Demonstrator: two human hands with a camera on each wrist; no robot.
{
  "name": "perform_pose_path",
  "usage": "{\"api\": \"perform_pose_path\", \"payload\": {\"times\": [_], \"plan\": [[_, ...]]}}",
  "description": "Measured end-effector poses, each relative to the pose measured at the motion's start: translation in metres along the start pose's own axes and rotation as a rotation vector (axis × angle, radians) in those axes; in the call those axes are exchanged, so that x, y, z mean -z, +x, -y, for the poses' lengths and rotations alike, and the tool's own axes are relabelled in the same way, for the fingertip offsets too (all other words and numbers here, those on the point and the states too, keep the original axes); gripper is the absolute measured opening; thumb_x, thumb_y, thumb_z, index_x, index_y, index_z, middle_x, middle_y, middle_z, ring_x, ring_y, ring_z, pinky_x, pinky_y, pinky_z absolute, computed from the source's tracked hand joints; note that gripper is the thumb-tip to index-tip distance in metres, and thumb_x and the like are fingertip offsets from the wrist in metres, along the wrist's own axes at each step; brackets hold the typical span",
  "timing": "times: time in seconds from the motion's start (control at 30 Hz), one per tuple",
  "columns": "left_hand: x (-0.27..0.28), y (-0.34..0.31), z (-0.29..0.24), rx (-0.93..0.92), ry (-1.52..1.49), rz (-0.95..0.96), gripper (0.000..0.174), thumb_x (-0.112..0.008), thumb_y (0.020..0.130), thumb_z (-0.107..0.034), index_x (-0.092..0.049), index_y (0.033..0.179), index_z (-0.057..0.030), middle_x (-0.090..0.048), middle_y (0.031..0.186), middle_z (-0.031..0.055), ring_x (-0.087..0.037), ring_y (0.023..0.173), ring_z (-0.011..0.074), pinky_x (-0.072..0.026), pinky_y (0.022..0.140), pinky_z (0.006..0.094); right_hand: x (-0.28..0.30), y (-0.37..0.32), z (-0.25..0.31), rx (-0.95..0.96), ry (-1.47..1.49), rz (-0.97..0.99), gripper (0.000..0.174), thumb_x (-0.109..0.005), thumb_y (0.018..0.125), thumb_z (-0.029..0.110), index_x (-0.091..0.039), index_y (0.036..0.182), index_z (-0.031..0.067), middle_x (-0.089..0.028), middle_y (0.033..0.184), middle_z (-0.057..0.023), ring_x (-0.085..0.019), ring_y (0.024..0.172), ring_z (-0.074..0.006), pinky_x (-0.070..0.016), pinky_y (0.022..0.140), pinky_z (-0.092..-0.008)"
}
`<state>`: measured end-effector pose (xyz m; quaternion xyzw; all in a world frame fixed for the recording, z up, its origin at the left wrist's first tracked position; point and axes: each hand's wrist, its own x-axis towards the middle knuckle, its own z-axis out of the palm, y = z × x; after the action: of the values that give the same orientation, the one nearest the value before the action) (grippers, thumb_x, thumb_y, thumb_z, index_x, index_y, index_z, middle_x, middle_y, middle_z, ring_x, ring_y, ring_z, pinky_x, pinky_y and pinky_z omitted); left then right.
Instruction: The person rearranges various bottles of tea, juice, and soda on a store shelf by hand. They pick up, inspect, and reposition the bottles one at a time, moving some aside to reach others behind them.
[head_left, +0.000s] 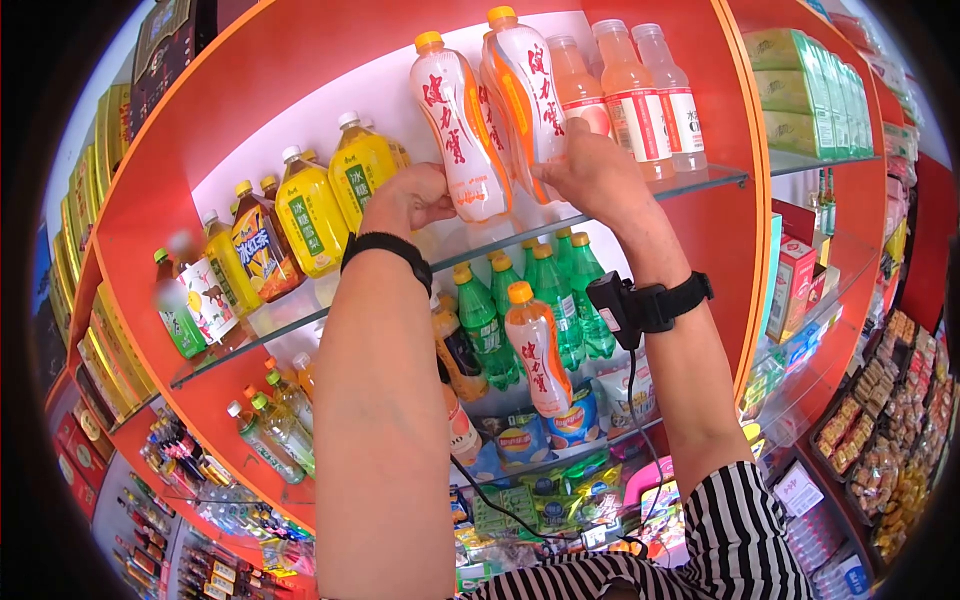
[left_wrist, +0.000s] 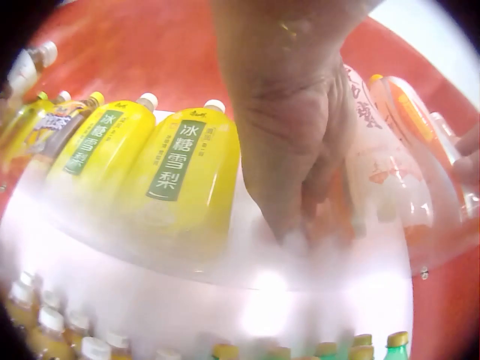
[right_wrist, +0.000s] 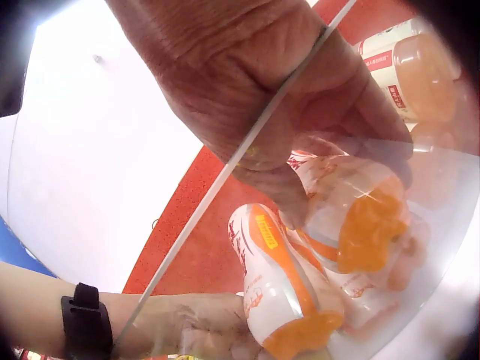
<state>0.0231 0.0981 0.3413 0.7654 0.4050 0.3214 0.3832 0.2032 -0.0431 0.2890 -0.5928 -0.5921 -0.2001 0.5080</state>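
Two clear bottles of orange drink with white, red-lettered labels and orange caps stand side by side on the upper glass shelf. My left hand (head_left: 415,195) grips the left bottle (head_left: 462,130) low on its left side; its fingertips are partly hidden. My right hand (head_left: 600,175) holds the right bottle (head_left: 525,95) near its base, thumb on one side and fingers round the other in the right wrist view. That bottle leans slightly. More of the same bottles show behind these two. Left of my left hand is a yellow pear drink bottle (left_wrist: 187,180).
Pink drink bottles (head_left: 635,110) stand right of my right hand, near the orange shelf wall (head_left: 735,200). Below the glass shelf edge (head_left: 480,245) are green soda bottles (head_left: 490,325), another orange drink bottle (head_left: 540,350) and snack tubs (head_left: 575,418). A cable hangs from my right wrist.
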Motion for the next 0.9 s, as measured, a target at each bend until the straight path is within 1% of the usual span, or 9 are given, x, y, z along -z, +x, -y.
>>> {"api": "perform_pose_path", "payload": {"times": [0.13,0.23,0.3,0.33,0.4,0.43,0.5,0.7,0.9], "plan": [[-0.003,-0.021,-0.014,-0.042,-0.052,-0.071,0.024,-0.054,0.091,-0.019,-0.057,0.114,-0.0107,-0.065,0.102,0.0047,-0.061,0.093,0.0180,-0.0479,0.086,0.0342,0.005,-0.002,0.003,-0.002,-0.026,-0.003,0.046,-0.070,0.079,0.034,-0.050,0.099,-0.0036,-0.064,0.087,-0.0233,-0.064,0.084,-0.0374,-0.0496,0.073,-0.0438],[0.001,-0.041,-0.021,-0.094,-0.144,-0.058,0.028,-0.052,0.092,-0.021,-0.053,0.117,-0.0097,-0.062,0.108,0.0080,-0.061,0.092,0.0235,-0.0475,0.087,0.0387,0.008,0.000,0.008,-0.031,-0.039,0.029,0.043,-0.070,0.077,0.030,-0.053,0.098,-0.0037,-0.065,0.090,-0.0242,-0.065,0.088,-0.0365,-0.0510,0.077,-0.0433],[0.003,-0.055,-0.024,-0.119,-0.207,-0.048,0.036,-0.054,0.091,-0.027,-0.050,0.122,-0.0089,-0.059,0.116,0.0105,-0.061,0.095,0.0278,-0.0470,0.088,0.0426,0.006,0.000,0.008,-0.031,-0.042,0.028,0.043,-0.069,0.078,0.030,-0.053,0.099,-0.0039,-0.065,0.090,-0.0243,-0.065,0.088,-0.0366,-0.0510,0.077,-0.0433],[0.002,-0.063,-0.024,-0.122,-0.211,-0.051,0.036,-0.054,0.091,-0.027,-0.050,0.122,-0.0089,-0.059,0.116,0.0105,-0.061,0.095,0.0278,-0.0470,0.088,0.0426,0.006,0.001,0.008,-0.035,-0.045,0.028,0.043,-0.069,0.078,0.029,-0.054,0.099,-0.0041,-0.065,0.091,-0.0244,-0.065,0.088,-0.0368,-0.0509,0.077,-0.0433],[-0.004,-0.076,-0.025,-0.187,-0.117,0.039,0.047,-0.058,0.090,-0.035,-0.047,0.126,-0.0075,-0.057,0.120,0.0110,-0.057,0.106,0.0257,-0.0459,0.090,0.0423,0.004,0.003,0.008,-0.054,-0.052,0.028,0.042,-0.069,0.078,0.029,-0.054,0.099,-0.0042,-0.065,0.092,-0.0245,-0.065,0.088,-0.0369,-0.0510,0.077,-0.0432],[-0.005,-0.074,-0.023,-0.186,-0.120,0.035,0.047,-0.058,0.090,-0.035,-0.047,0.126,-0.0075,-0.057,0.120,0.0110,-0.057,0.106,0.0257,-0.0459,0.090,0.0423,0.004,0.004,0.009,-0.078,-0.059,0.029,0.041,-0.069,0.078,0.028,-0.054,0.099,-0.0043,-0.065,0.092,-0.0246,-0.065,0.089,-0.0369,-0.0510,0.077,-0.0431],[-0.009,-0.064,-0.017,-0.301,0.068,0.068,0.053,-0.063,0.086,-0.036,-0.047,0.127,-0.0068,-0.058,0.119,0.0112,-0.058,0.105,0.0240,-0.0468,0.089,0.0406,0.004,0.003,0.012,-0.090,-0.056,0.029,0.041,-0.069,0.078,0.028,-0.054,0.099,-0.0044,-0.065,0.093,-0.0248,-0.065,0.089,-0.0370,-0.0510,0.078,-0.0430],[-0.025,-0.065,-0.024,-0.321,0.076,0.018,0.051,-0.066,0.085,-0.033,-0.049,0.125,-0.0062,-0.061,0.115,0.0103,-0.060,0.102,0.0203,-0.0478,0.088,0.0369,0.007,0.001,0.019,-0.145,-0.084,0.022,0.041,-0.068,0.078,0.027,-0.055,0.100,-0.0049,-0.065,0.094,-0.0255,-0.065,0.091,-0.0368,-0.0507,0.079,-0.0431],[-0.026,-0.059,-0.024,-0.339,0.149,0.023,0.050,-0.065,0.083,-0.035,-0.051,0.124,-0.0091,-0.062,0.114,0.0087,-0.061,0.102,0.0215,-0.0501,0.084,0.0378,0.004,0.002,0.016,-0.129,-0.105,0.017,0.044,-0.068,0.078,0.030,-0.055,0.100,-0.0061,-0.064,0.094,-0.0267,-0.064,0.092,-0.0373,-0.0504,0.080,-0.0437]]}}
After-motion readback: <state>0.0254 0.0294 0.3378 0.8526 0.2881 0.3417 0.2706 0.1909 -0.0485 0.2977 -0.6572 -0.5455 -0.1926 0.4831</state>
